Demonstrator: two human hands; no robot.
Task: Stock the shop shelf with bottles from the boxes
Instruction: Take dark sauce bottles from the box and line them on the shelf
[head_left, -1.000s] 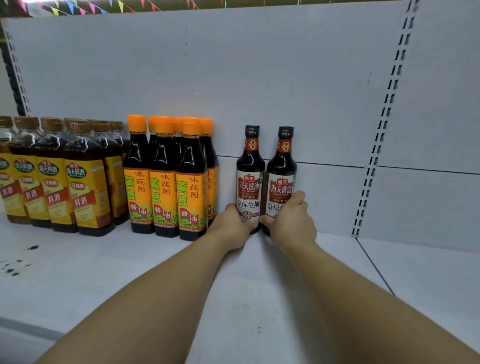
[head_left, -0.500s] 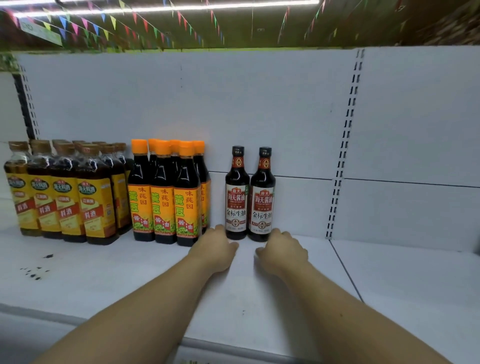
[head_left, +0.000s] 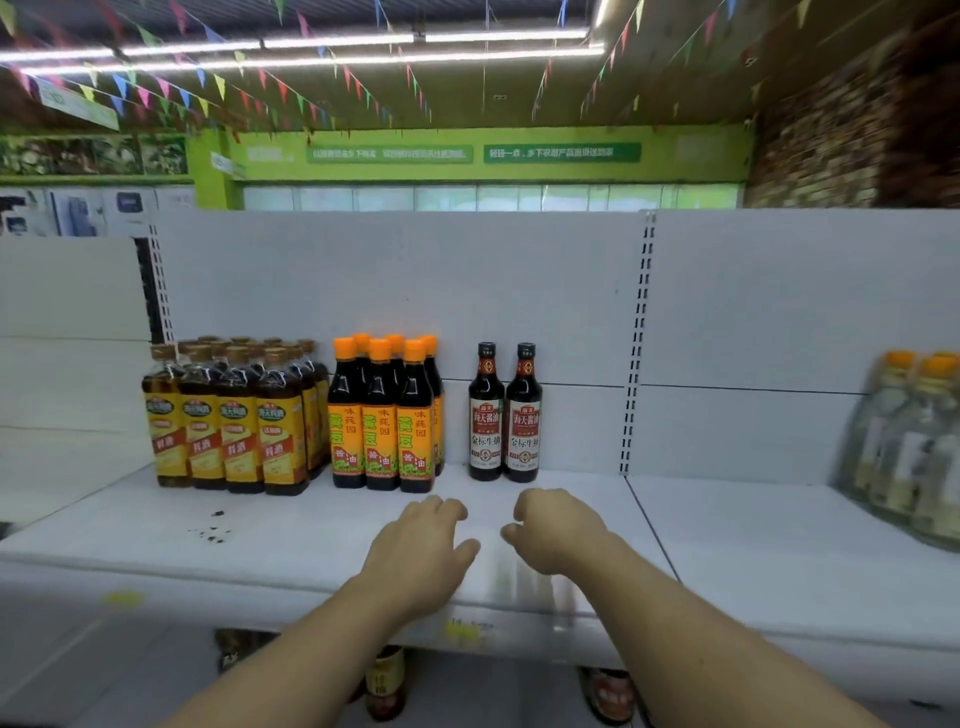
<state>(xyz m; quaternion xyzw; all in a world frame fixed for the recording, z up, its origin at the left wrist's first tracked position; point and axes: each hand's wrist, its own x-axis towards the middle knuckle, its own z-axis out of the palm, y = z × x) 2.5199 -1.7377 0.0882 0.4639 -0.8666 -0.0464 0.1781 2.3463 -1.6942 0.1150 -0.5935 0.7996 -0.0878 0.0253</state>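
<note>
Head view, the only one I have. Left hand (head_left: 415, 551) and right hand (head_left: 558, 530) hang over the front half of the white shelf (head_left: 727, 545), side by side, near each other but apart. Grip on both sides: fingers loosely curled and relaxed, nothing pinched or held. Task's things: the pair of black-capped soy bottles (head_left: 485, 415) stands upright at the back of the shelf by the rear panel, close together, labels facing me, beyond the fingertips and clear of them. Left of the pair, past a small gap, is a block of orange-capped bottles (head_left: 382, 415), then a block of yellow-labelled bottles (head_left: 239, 426). The right bay holds clear bottles (head_left: 914, 447), blurred. Dark specks (head_left: 213, 530) mark the shelf at left. No box is in view. Judgement: this pair counts as placed, and the step in hand is the pause between placing and fetching. The next move calls for reaching the boxes, taking more bottles, and setting them in front of or right of the pair, where bare shelf remains.
</note>
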